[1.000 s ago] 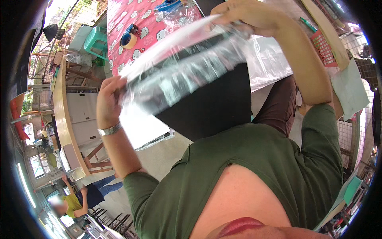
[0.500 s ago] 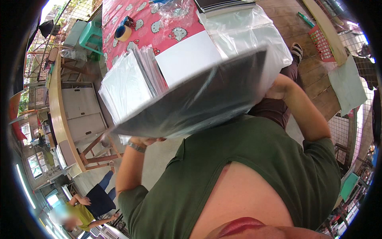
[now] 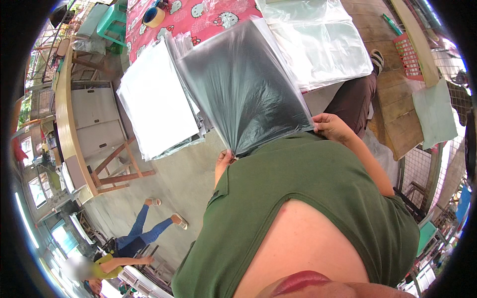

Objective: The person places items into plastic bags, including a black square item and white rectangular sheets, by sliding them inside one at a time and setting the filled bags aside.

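A black sheet inside a clear plastic sleeve (image 3: 246,82) lies over the near edge of the table, its near end reaching my waist. My left hand (image 3: 225,158) pinches the sleeve's gathered near left corner, and creases fan out from there. At the near right corner, the fingers of my right hand (image 3: 332,126) are closed on the plastic. To the left is a stack of white sheets (image 3: 156,99) with plastic around them. A pile of clear plastic sleeves (image 3: 320,47) rests to the right of the black sheet.
A pink patterned cloth (image 3: 206,25) covers the table; a tape roll (image 3: 154,17) sits on it. A wooden-edged bench (image 3: 67,114) and green stool (image 3: 112,24) stand left. A red basket (image 3: 408,55) is at the right. Another person (image 3: 117,258) is at lower left.
The sleeved black sheet went from raised and tilted to lying flatter on the table. My left hand shifted right along its near edge, my right hand slightly left and nearer. The other person's legs moved.
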{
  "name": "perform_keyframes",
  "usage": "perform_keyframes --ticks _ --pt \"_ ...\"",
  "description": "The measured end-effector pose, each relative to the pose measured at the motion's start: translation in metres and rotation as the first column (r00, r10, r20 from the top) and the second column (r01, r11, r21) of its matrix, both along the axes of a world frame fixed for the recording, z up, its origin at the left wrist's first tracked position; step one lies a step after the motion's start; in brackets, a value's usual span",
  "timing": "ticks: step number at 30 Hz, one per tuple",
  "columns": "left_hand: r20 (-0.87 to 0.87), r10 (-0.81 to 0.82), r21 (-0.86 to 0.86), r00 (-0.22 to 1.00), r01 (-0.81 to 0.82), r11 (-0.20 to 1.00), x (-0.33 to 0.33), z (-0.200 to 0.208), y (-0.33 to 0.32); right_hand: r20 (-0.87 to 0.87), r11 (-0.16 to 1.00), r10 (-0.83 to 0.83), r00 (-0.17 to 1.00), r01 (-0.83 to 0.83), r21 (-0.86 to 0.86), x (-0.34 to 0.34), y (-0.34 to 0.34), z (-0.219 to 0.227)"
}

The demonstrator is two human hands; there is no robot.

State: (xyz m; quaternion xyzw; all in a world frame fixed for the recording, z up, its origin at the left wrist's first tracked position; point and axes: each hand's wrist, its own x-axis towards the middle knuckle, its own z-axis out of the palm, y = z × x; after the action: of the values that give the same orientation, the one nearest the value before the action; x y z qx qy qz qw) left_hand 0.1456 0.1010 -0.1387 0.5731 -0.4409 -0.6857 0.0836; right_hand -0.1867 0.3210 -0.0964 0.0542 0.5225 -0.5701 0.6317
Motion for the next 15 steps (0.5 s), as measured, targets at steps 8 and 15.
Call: perform_keyframes --ticks 8,15 --pt "-0.113 -0.168 -0.424 0.979 0.106 0.899 -0.002 -0.012 0.01 -0.343 0.967 0.238 0.908 -0.191 0.168 0.0 -0.019 0.0" --pt "0.178 0.051 -0.407 0.983 0.027 0.913 -0.057 0.043 -0.007 -0.782 0.807 0.588 0.205 -0.21 0.552 0.024 -0.043 0.034"
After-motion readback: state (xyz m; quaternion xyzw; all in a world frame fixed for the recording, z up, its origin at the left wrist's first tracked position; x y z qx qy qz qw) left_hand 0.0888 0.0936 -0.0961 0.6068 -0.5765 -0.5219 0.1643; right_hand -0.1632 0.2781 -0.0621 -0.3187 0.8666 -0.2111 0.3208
